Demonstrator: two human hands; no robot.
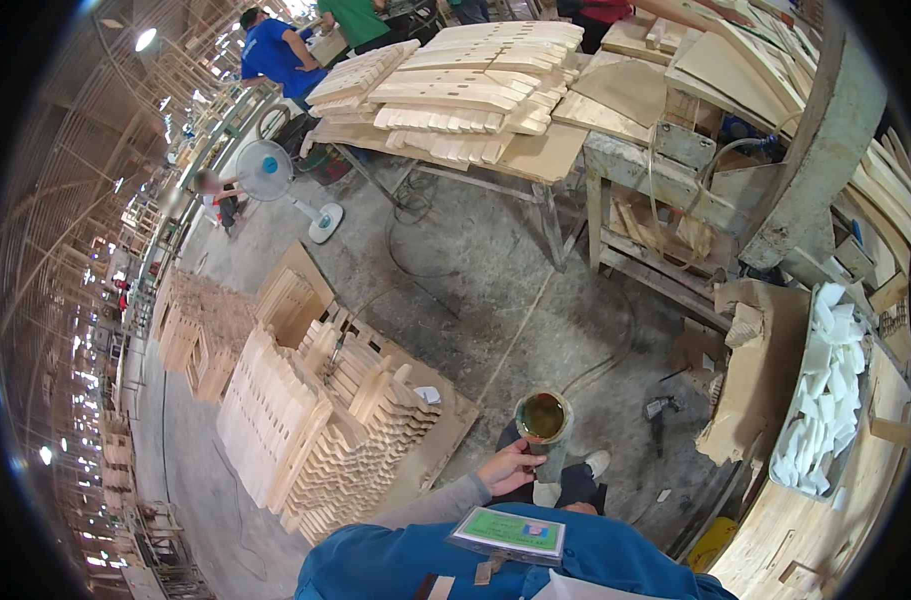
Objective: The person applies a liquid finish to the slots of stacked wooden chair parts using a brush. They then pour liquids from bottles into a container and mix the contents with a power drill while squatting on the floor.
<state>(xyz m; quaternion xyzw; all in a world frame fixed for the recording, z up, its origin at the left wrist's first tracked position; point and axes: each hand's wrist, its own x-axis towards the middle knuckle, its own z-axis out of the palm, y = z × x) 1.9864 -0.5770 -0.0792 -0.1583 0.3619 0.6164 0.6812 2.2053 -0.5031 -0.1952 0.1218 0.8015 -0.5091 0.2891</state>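
My left hand (510, 468) reaches in from the lower left in a grey sleeve. Its fingers are closed on the near side of a round cup (543, 416) that has dark amber liquid in it. The cup is held above the concrete floor, in front of my blue shirt (405, 560). A badge in a clear holder (507, 535) lies against the shirt. My right hand does not show.
Stacked slotted wooden boards (275, 425) stand on the left. More boards are piled on a table (535, 180) ahead. A white fan (265, 170) stands beyond. On the right are a tray of white pieces (830, 390), cardboard (760, 370) and a machine (825, 140). Other people work farther off.
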